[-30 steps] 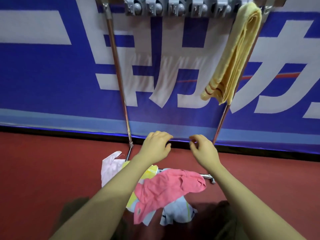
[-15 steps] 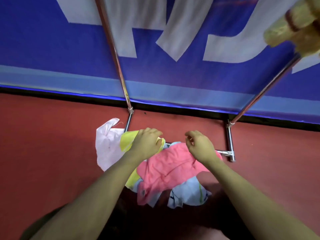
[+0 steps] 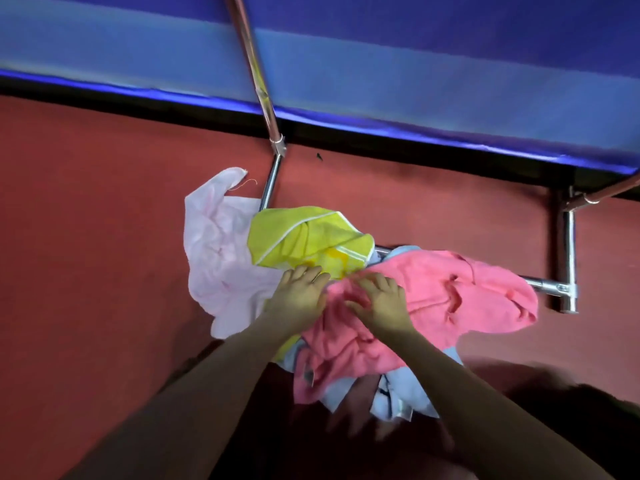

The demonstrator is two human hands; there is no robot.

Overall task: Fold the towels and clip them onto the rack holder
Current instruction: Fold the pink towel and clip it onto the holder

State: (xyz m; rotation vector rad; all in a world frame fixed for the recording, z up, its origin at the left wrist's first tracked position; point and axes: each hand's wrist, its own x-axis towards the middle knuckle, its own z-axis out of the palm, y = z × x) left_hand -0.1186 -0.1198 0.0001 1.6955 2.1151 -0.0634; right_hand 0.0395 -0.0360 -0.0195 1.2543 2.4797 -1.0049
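A heap of crumpled towels lies on the red floor over the rack's base bar. A pink towel (image 3: 450, 296) is on top at the right, a yellow-green towel (image 3: 304, 237) sits behind it, a pale pink towel (image 3: 218, 258) spreads to the left, and a light blue towel (image 3: 398, 393) shows underneath at the front. My left hand (image 3: 298, 299) and my right hand (image 3: 379, 303) both rest on the pink towel's left edge, fingers curled down into the cloth. Whether either hand has pinched the fabric is hidden by the fingers. The rack's clip holder is out of view.
The rack's chrome base frame (image 3: 568, 258) and its slanted left upright pole (image 3: 256, 74) stand over the pile. A blue banner wall (image 3: 415, 64) runs along the back. Red floor (image 3: 86, 237) surrounds the heap.
The view has tilted down, so the clip holder and the hung yellow towel have left the frame. Both hands have dropped from the air onto the pink towel and drawn close together.
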